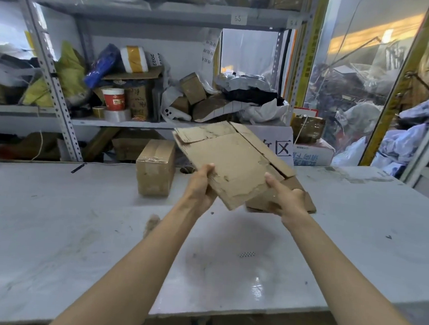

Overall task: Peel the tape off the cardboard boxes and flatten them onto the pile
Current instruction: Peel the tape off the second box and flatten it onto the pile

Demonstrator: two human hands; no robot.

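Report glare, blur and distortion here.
Head view: a glare patch on the table near its front edge; daylight through the right window is washed out; the shelf post bows with wide-angle distortion; the flattened box in the left hand and right hand looks sharp.

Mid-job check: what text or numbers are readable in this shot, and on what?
"55": shelf-edge label.
"2022": white package.
"区": white sign behind the flattened cardboard; the character before it is partly hidden.
Too blurred to read: blue print on the white box, the red cup, the hanging slips.
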